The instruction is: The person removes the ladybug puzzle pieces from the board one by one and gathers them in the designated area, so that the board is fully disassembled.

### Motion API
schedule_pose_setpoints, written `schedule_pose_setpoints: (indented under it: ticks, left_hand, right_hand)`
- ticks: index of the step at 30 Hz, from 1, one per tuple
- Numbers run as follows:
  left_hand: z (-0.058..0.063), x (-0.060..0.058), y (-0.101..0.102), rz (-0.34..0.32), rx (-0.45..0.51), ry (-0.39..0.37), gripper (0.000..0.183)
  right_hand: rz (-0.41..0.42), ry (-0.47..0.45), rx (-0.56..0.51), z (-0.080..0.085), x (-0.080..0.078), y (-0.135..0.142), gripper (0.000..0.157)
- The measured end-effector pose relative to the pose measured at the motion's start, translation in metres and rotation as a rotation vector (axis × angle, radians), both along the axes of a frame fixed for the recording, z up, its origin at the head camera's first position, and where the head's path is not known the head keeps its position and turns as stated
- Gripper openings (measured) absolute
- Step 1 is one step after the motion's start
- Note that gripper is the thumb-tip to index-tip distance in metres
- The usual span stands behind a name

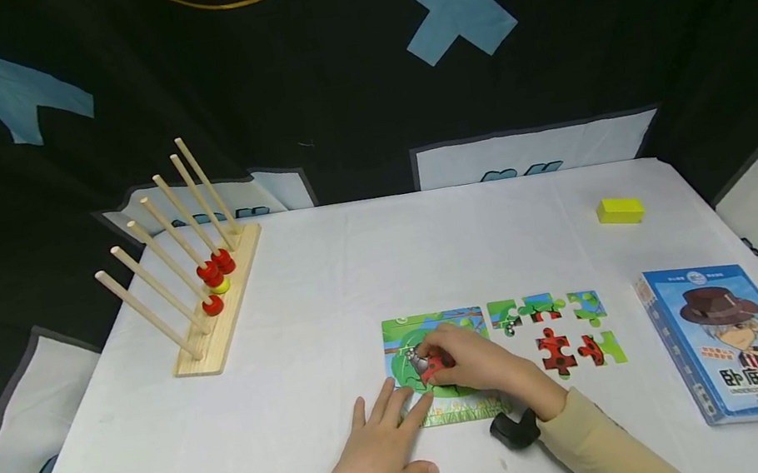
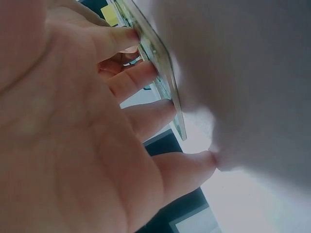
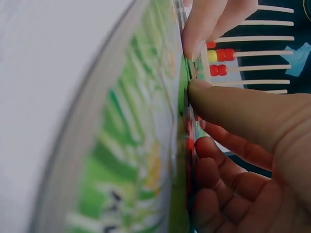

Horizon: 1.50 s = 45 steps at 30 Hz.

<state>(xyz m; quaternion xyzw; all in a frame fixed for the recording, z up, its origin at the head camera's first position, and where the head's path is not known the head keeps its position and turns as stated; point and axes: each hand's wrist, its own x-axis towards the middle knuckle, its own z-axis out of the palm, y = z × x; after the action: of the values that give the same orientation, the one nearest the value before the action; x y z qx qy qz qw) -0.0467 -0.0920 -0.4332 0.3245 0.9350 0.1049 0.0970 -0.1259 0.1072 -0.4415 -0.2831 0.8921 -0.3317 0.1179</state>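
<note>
A picture puzzle board (image 1: 455, 409) with a green, blue and ladybug design lies on the white table. Above its middle my right hand (image 1: 473, 359) bends its thumb and fingertips around a red ladybug puzzle piece (image 1: 433, 369), partly covered by the fingers. In the right wrist view, thumb and fingers of the right hand (image 3: 243, 145) meet the piece low against the board. My left hand (image 1: 379, 452) lies spread at the board's lower left, with several extended fingertips touching its edge; the left wrist view shows the little finger on the tablecloth.
Several loose puzzle pieces (image 1: 556, 350) lie right of the board. Further right is a blue game box (image 1: 756, 347), with a yellow block (image 1: 621, 211) behind it. A wooden peg rack (image 1: 225, 314) with red and yellow beads stands at the left. A black curtain hangs behind the table.
</note>
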Motion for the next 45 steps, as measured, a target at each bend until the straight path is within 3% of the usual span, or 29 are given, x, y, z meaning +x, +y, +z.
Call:
schedule_pose_setpoints:
  ticks: [10, 18, 28, 36, 45]
  left_hand:
    - [0.001, 0.0, 0.001, 0.008, -0.003, -0.022, 0.08]
    - [-0.001, -0.001, 0.002, 0.013, 0.004, -0.034, 0.079]
    - [0.001, -0.001, -0.002, 0.024, -0.007, -0.041, 0.078]
    - [0.002, -0.004, -0.007, 0.015, 0.011, -0.039, 0.075]
    - [0.003, -0.004, -0.006, 0.024, 0.009, -0.038, 0.074]
  right_hand:
    - [0.007, -0.241, -0.236, -0.004, -0.006, 0.015, 0.014]
    - [-0.034, -0.379, -0.374, 0.0, -0.011, 0.054, 0.016]
    - [-0.212, -0.34, -0.28, 0.006, -0.005, 0.106, 0.02]
    - [-0.176, -0.287, -0.181, 0.002, -0.001, 0.113, 0.009]
    - [-0.257, -0.25, -0.084, 0.004, 0.0, 0.109, 0.004]
